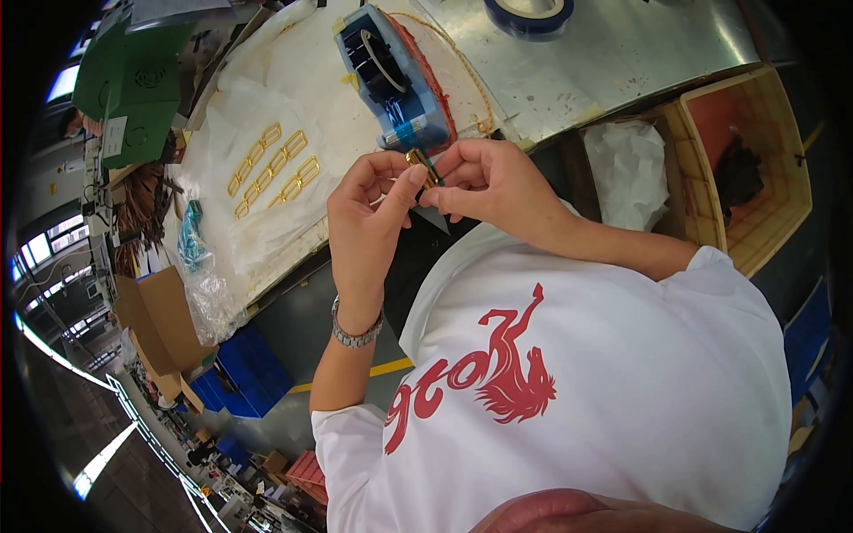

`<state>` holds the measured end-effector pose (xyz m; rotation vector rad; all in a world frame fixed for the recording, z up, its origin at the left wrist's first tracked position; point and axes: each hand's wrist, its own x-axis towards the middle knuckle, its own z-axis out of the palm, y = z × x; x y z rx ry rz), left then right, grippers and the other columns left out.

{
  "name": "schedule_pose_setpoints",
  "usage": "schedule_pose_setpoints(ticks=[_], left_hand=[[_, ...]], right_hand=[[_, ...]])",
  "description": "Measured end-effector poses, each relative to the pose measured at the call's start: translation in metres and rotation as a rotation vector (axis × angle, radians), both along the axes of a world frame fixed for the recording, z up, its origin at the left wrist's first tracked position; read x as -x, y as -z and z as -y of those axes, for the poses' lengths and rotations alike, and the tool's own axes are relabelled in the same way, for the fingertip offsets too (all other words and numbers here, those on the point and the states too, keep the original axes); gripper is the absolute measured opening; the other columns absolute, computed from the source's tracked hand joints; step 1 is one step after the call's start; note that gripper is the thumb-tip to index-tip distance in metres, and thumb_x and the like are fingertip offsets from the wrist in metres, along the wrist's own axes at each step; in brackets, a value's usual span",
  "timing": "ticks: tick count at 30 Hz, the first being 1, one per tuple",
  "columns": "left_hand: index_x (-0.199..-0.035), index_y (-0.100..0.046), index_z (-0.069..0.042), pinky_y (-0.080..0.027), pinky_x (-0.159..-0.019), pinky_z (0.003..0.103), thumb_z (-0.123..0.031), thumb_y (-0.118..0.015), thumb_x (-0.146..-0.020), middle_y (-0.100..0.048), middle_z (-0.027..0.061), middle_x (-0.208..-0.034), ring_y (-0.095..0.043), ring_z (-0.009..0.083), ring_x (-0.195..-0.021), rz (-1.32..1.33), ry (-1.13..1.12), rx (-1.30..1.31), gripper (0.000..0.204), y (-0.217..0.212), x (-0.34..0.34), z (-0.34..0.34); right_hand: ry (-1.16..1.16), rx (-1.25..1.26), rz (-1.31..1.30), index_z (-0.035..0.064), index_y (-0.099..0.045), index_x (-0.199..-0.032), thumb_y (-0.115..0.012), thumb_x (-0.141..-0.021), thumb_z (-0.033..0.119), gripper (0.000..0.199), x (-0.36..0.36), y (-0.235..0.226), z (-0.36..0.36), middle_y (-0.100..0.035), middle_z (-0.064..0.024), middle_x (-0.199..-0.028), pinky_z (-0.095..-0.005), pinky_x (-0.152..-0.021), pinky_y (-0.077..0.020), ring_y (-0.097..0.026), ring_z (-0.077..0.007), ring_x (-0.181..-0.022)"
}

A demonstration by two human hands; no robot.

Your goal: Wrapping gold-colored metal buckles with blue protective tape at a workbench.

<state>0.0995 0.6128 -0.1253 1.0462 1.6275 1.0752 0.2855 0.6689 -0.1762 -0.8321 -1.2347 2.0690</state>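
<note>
My left hand (373, 197) pinches a small shiny gold metal piece (412, 159), like the rectangular buckles lying nearby, between thumb and fingers. From the other side my right hand (493, 185) closes its fingertips at the same piece, where a narrow dark blue-green strip shows; how the strip sits on the metal is partly hidden. Just beyond my hands stands a blue tape dispenser (429, 111) with a roll of blue tape (378, 64). Several gold rectangular buckles (277, 163) lie in rows on white sheeting to the left.
The buckles' white sheeting (240, 111) covers the worktable, which has a metal top (613, 62) on the right. A blue tape roll (530, 16) lies at the back. Right of me is a yellowish crate (764, 222); at left are crumpled plastic (209, 298), a carton (160, 315) and blue bins (240, 377).
</note>
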Motion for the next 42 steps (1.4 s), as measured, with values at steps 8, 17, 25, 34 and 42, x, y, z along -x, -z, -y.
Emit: schedule_pose_setpoints(ticks=[8,17,25,34,42], left_hand=[[-0.129,-0.076,0.006,-0.058,-0.086,0.028,-0.022,-0.077,-0.106,-0.079,0.0071,-0.107,-0.07,0.0102,-0.091,0.273,0.017,0.105,0.036,0.014,0.009,0.003],[-0.123,-0.079,0.002,-0.059,-0.091,0.03,-0.025,-0.076,-0.106,-0.08,0.0096,-0.109,-0.074,0.0148,-0.097,0.438,-0.054,0.256,0.033,0.0,0.015,0.004],[-0.124,-0.078,0.004,-0.062,-0.09,0.031,-0.037,-0.07,-0.108,-0.082,0.0128,-0.112,-0.079,0.019,-0.097,0.488,0.068,0.405,0.044,-0.019,0.017,0.005],[-0.123,-0.077,0.004,-0.06,-0.106,0.036,-0.041,-0.074,-0.105,-0.081,0.0193,-0.117,-0.079,0.0245,-0.11,0.479,0.079,0.533,0.049,-0.01,0.033,-0.001],[-0.124,-0.076,0.005,-0.059,-0.108,0.039,-0.037,-0.075,-0.105,-0.082,0.0209,-0.113,-0.079,0.0259,-0.111,0.56,0.142,0.595,0.046,-0.011,0.047,-0.019]], right_hand=[[-0.017,0.053,-0.007,-0.0063,-0.069,-0.109,-0.082,-0.098,0.013,0.026,-0.001,-0.009,-0.002,-0.079,-0.011,-0.095,-0.0281,-0.073,-0.0613,-0.075,-0.0135,-0.082],[-0.192,0.427,-0.187,-0.0092,-0.069,-0.128,-0.074,-0.105,0.018,0.036,-0.012,-0.024,-0.01,-0.078,-0.0193,-0.12,-0.0374,-0.096,-0.0663,-0.079,-0.0265,-0.111],[-0.241,0.772,-0.343,-0.0084,-0.062,-0.14,-0.065,-0.108,0.009,0.037,-0.024,-0.045,-0.002,-0.07,-0.0255,-0.137,-0.042,-0.115,-0.0591,-0.071,-0.0317,-0.129],[-0.559,0.864,-0.293,-0.0082,-0.066,-0.132,-0.067,-0.106,0.009,0.031,-0.039,-0.016,-0.012,-0.077,-0.0231,-0.124,-0.041,-0.107,-0.0621,-0.075,-0.0301,-0.122],[-0.258,-0.181,-0.007,-0.0017,-0.055,-0.153,-0.081,-0.096,0.014,0.064,-0.015,0.014,-0.01,-0.07,-0.0134,-0.137,-0.0353,-0.106,-0.057,-0.07,-0.0179,-0.117]])
